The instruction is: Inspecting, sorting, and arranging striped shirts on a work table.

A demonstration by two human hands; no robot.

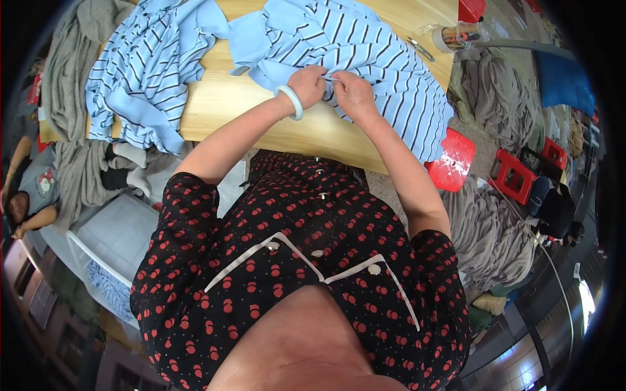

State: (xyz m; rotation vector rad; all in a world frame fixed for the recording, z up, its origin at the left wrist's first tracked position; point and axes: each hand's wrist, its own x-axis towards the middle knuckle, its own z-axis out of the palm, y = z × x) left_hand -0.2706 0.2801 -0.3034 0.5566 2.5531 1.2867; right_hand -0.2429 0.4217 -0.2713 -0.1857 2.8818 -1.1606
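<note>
A light blue shirt with dark and white stripes [404,85] lies spread over the wooden table [218,114], its right side hanging past the edge. My left hand [308,85], with a pale bangle on its wrist, pinches a fold of the shirt near the table's middle. Close beside it, my right hand [354,94] grips the same edge of cloth between thumb and fingers. A thin strip of the fabric is stretched between the two hands. What exactly lies under the fingertips is too small to make out.
Another striped blue shirt [147,78] lies to the left, beside heaped grey cloth [72,85]. Small thread snips [420,49] and a clear container of tools [460,37] sit at the far right. A red stool [453,159] stands by the table's right edge. Another person [32,189] is at far left.
</note>
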